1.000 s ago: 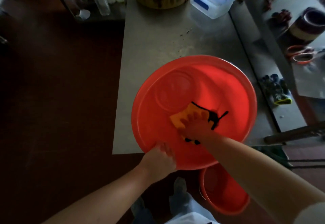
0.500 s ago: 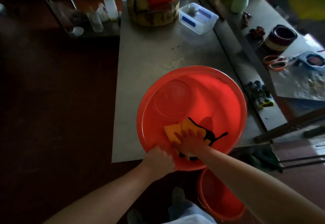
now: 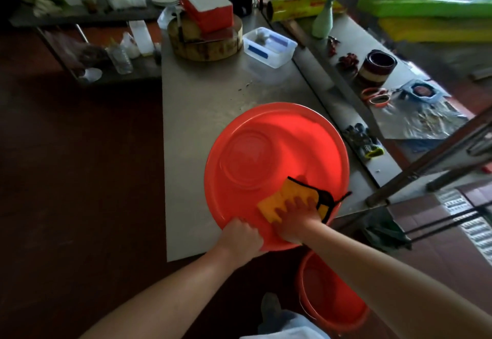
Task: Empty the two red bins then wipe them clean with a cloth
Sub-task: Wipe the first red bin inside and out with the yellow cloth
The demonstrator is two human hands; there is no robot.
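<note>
The large red bin (image 3: 277, 149), centre frame on the surface (image 3: 207, 99), is grasped at its near rim by the left grip (image 3: 239, 237); the yellow cloth (image 3: 292, 189) is pressed inside by the released, flat-fingered right grip (image 3: 295, 221).

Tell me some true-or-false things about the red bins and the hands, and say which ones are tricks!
1. The right hand presses a yellow cloth inside the big red bin. True.
2. The left hand holds the cloth too. False: it grips the big red bin's near rim.
3. The other red bin stands on the table. False: it is down on the floor, near the person's feet.
4. Orange-handled scissors lie on the counter to the right. True.
</note>
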